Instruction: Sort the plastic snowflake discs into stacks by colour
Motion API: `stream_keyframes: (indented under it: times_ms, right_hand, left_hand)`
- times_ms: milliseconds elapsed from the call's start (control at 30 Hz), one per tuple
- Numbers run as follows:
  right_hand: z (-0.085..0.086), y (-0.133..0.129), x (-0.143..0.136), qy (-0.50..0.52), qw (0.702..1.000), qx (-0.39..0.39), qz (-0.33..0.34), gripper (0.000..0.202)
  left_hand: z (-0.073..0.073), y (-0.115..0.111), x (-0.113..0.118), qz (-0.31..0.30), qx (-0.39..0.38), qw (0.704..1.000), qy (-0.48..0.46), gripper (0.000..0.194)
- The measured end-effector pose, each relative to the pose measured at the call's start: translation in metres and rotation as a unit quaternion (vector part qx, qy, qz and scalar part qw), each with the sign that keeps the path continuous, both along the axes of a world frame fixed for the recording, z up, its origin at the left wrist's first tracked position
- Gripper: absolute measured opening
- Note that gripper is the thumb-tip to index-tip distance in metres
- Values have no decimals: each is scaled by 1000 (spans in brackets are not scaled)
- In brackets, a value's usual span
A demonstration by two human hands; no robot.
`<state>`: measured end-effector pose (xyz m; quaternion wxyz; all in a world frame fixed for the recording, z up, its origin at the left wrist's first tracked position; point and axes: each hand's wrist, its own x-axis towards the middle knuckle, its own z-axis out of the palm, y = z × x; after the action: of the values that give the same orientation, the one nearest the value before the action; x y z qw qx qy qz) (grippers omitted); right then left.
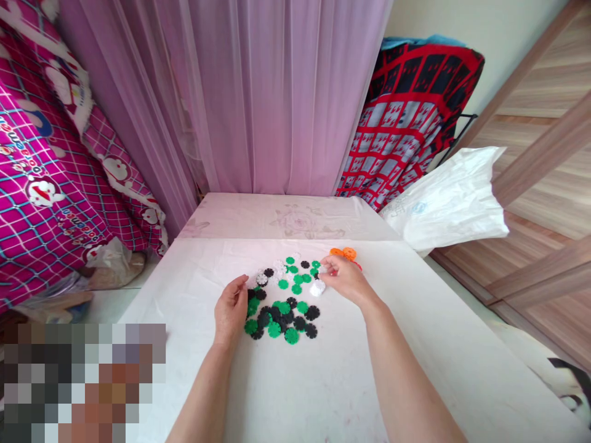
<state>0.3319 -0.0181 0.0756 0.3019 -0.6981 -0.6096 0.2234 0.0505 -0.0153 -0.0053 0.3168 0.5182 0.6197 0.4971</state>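
Notched plastic snowflake discs in several colours lie on the white-covered table. My right hand reaches in from the right, fingers closed at a white snowflake disc. Just below those fingers rests a small group of white discs. My left hand is at the left edge of the spread, fingertips pinched together; whatever they hold is hidden or too small to tell. Beside it is a mixed pile of black discs and green discs. Farther back, more white discs sit among scattered green discs.
Orange discs lie past my right hand, with a bit of red beside them. A white plastic bag stands at the table's right edge. Purple curtains hang behind. Patterned pink fabric is at left, wooden doors at right.
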Motion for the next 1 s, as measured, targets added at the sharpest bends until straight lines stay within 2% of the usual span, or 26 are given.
stream_keyframes:
  times_ms: [200,633,767,900,1000]
  right_hand:
    - [-11,-13,0,-34,999,-19,22,37]
    - [-5,-13,-5,-102,993,-58,35,39]
    - [-1,-12,-5,-128,990,-48,37,35]
    - [8,-4,-23,-187,980,-26,64,25]
    - [12,4,-48,-262,959,-43,97,26]
  left_hand:
    - [-1,0,-1,0,1,1000,-9,41]
    - [-1,0,0,5,8,1000,-4,38]
    - [-2,0,-1,3,4,1000,-2,37]
    - [-3,0,-1,0,5,1000,1,38]
    - [-2,0,0,2,11,1000,1,38]
